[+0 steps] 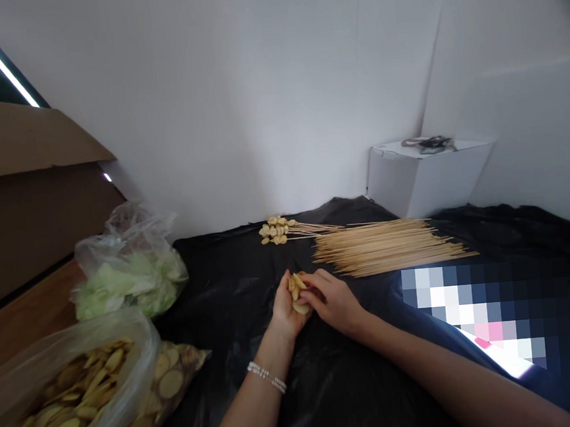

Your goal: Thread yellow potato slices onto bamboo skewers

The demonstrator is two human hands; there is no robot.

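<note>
My left hand (285, 307), with a beaded bracelet at the wrist, is closed around a few pale yellow slices (297, 286) in the middle of the view. Against the same slices rest the thumb and fingers of my right hand (334, 300), from the right side. Just beyond the hands, skewers with slices threaded on their ends (275, 230) lie on the black sheet (230, 336). Many bare wooden skewers (391, 244) are spread to the right of them.
An open plastic bag of slices (77, 394) stands at the lower left, beside another bag of slices (163, 387). Behind them sits a bag of pale green leaves (132, 278). A white box (425, 176) stands at the back right. The lower right is partly pixelated.
</note>
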